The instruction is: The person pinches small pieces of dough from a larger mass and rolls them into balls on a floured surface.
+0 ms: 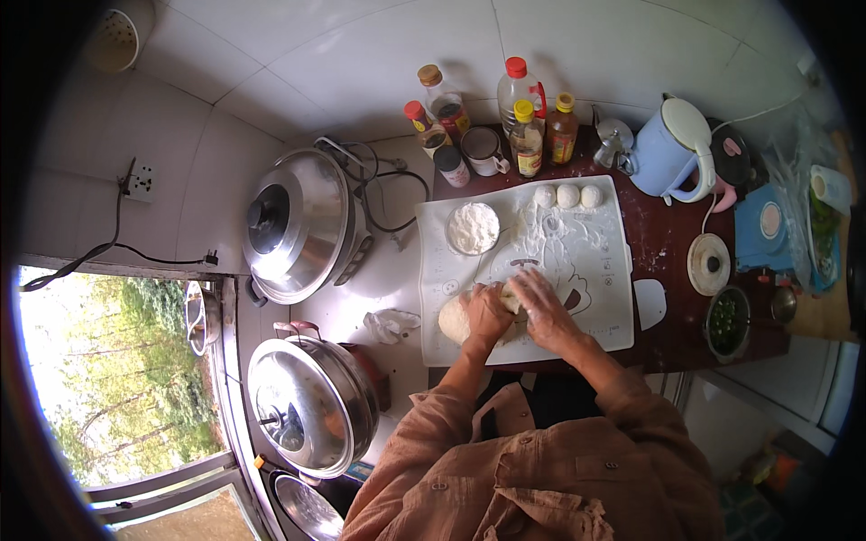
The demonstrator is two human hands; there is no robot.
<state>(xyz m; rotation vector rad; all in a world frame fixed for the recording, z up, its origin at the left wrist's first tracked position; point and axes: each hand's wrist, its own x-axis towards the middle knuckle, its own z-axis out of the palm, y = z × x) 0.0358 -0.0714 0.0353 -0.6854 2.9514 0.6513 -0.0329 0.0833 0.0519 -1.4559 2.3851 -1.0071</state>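
Observation:
A large lump of pale dough [454, 320] lies at the near left of a white silicone kneading mat [612, 324]. My left hand [490, 311] is closed on the right part of the dough. My right hand [543, 306] is just beside it, fingers spread, its fingertips at a small piece of dough between the two hands; the contact is partly hidden. Behind my hands, a bowl of white flour [473, 228] stands at the mat's left. Several round dough balls [567, 196] sit in a row at the mat's far right, near loose flour [551, 223].
Bottles [526, 138], a metal mug [484, 151] and a blue electric kettle [670, 152] stand along the back. At right are a round lid [708, 264], a white scraper [650, 304] and a bowl of chopped greens [727, 324]. Two lidded metal pans [298, 226] [311, 406] stand left.

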